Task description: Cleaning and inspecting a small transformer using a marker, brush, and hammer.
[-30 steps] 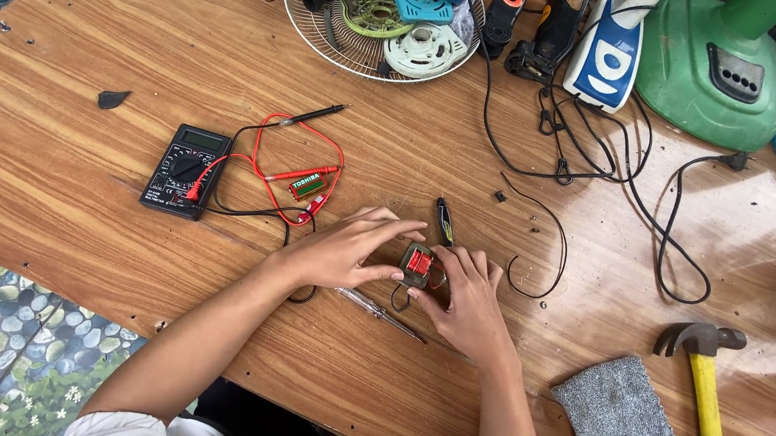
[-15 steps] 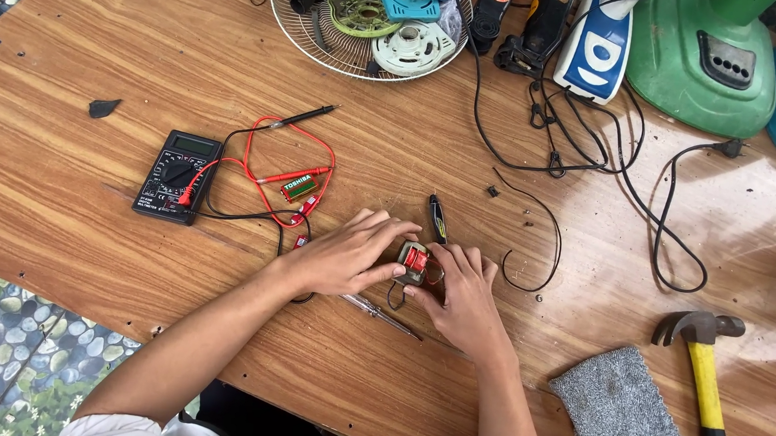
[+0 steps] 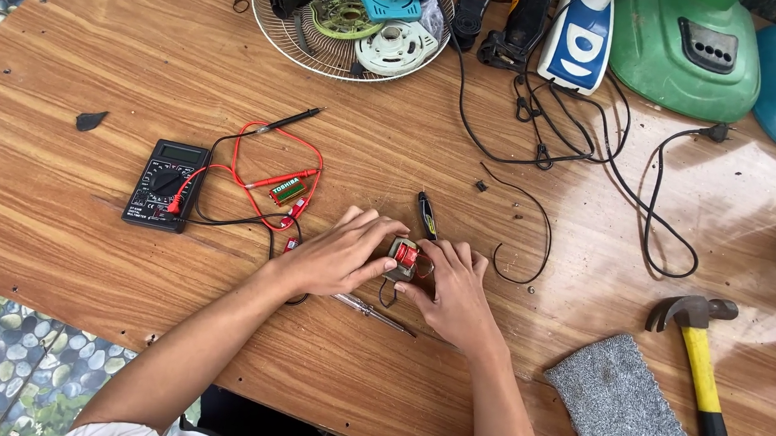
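Observation:
On the wooden table (image 3: 83,222), both my hands close around a small motor part with a red coil and a grey metal frame (image 3: 403,256). My left hand (image 3: 334,253) grips its left side with fingers curled over the top. My right hand (image 3: 452,288) holds the right side from below. A thin screwdriver (image 3: 371,314) lies on the table under my left wrist. A small black pen-like tool (image 3: 427,216) lies just above the part.
A black multimeter (image 3: 166,184) with red and black leads (image 3: 268,162) and a small green battery (image 3: 286,189) sits to the left. A wire fan guard (image 3: 282,39) with plastic parts stands at the back. Black cables (image 3: 587,151), a yellow-handled hammer (image 3: 703,381) and a grey cloth (image 3: 618,407) lie right.
My hands stay on the coil part in nearly the same spot; only the camera view has shifted slightly.

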